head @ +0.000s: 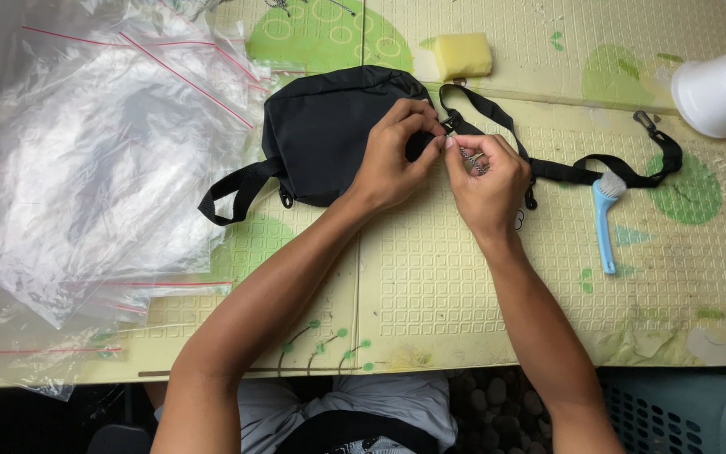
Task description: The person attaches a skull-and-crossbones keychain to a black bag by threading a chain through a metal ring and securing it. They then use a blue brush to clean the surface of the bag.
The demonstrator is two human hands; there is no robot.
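A small black pouch bag (329,134) lies flat on the patterned foam surface (430,294), its long axis running left to right across the view, a short loop at its left end and a long black strap (548,168) trailing off its right end toward a metal clip. Both hands meet at that right end, where the strap joins the bag body.

The left hand (392,155) comes in from below and rests on the bag's right edge, its fingers curled in and pinched narrowly on the fabric or hardware at the corner. The right hand (485,181) sits just to the right of it, off the bag and over the strap, fingertips touching the left hand's, closed tight on what looks like a small metal chain or ring (the piece is mostly hidden by the fingers, so its exact kind is hard to tell). The joint being worked lies directly between the two sets of fingertips, so neither hand has to reach; the left is nearer the bag body, the right nearer the strap.

A blue-handled brush (605,223) lies just right of the right hand, near the strap. A yellow sponge (462,55) and a white cup (720,91) sit farther up, and a heap of clear zip bags (86,160) covers the left side, touching the bag's edge.
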